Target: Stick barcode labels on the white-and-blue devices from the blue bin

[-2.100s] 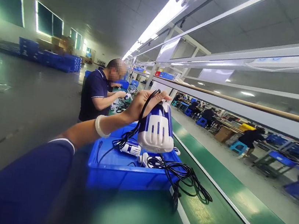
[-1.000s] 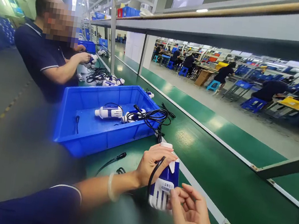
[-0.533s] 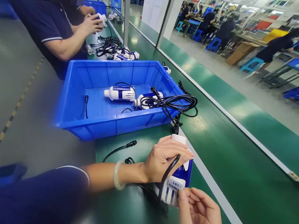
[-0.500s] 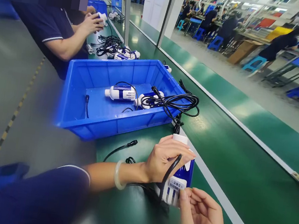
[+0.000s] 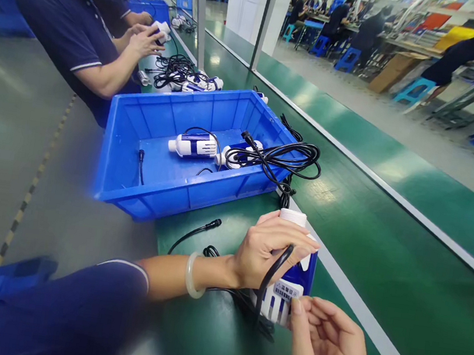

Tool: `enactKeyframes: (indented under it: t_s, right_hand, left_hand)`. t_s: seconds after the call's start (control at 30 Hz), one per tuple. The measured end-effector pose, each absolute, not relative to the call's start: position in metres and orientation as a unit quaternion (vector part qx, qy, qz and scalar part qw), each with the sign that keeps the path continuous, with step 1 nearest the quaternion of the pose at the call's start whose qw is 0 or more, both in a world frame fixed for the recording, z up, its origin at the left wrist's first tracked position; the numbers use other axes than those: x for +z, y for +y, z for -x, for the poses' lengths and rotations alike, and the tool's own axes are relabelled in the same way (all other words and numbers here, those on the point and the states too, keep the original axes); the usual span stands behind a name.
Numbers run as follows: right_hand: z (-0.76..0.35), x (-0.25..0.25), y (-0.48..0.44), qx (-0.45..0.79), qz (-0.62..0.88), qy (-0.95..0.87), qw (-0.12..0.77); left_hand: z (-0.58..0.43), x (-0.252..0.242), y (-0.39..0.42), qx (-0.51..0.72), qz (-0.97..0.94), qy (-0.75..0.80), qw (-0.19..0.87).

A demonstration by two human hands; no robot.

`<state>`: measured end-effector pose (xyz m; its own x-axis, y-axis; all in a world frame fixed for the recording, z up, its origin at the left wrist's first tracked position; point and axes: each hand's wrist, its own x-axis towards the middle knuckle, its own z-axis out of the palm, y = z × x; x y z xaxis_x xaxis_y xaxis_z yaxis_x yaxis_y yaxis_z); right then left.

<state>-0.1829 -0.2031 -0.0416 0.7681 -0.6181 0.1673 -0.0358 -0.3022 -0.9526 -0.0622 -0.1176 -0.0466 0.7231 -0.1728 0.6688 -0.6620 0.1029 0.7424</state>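
Observation:
My left hand (image 5: 264,252) grips a blue and white pump-like device (image 5: 291,276) from above, just over the green bench, with its black cord (image 5: 269,276) looped over my fingers. The device has a white threaded neck pointing away and a white slotted end toward me. My right hand (image 5: 327,354) is at the slotted end, thumb and forefinger pinching at a small white label (image 5: 287,292) on the device's side. The cord's plug (image 5: 213,224) lies on the bench to the left.
A blue bin (image 5: 151,189) ahead holds two more devices (image 5: 192,145) and a tangle of black cords (image 5: 279,160) spilling over its right rim. A co-worker (image 5: 83,44) in a dark shirt handles a device further up the line. A green conveyor belt (image 5: 366,231) runs on the right.
My left hand carried the device out of the blue bin and down to the bench in front of me. My right hand came in and now pinches at the label.

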Motion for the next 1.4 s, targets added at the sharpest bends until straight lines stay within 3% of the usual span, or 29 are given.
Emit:
enactKeyframes:
  t_s: [0.63,0.73,0.87,0.93,1.13,1.27,1.4]
  right_hand:
    - [0.184,-0.048,-0.197,-0.298,0.805,0.188,0.476]
    - [0.187,-0.048,-0.195,-0.300,0.846,0.178,0.403]
    - [0.186,-0.050,-0.198,-0.311,0.911,0.151,0.224]
    - [0.183,-0.054,-0.202,-0.325,0.918,0.122,0.193]
    - [0.179,-0.059,-0.208,-0.170,0.865,0.196,0.429]
    - [0.179,-0.056,-0.210,-0.173,0.841,0.209,0.468]
    - [0.175,-0.052,-0.207,-0.119,0.856,0.225,0.451]
  left_hand:
    - [0.064,-0.046,-0.118,0.199,-0.641,-0.333,0.662]
    - [0.065,-0.045,-0.118,0.201,-0.640,-0.339,0.660]
    - [0.066,-0.044,-0.117,0.191,-0.640,-0.343,0.660]
    - [0.066,-0.045,-0.117,0.189,-0.639,-0.341,0.663]
    - [0.066,-0.046,-0.118,0.186,-0.617,-0.348,0.681]
    - [0.067,-0.044,-0.116,0.181,-0.610,-0.332,0.696]
    - [0.067,-0.043,-0.114,0.160,-0.613,-0.337,0.697]
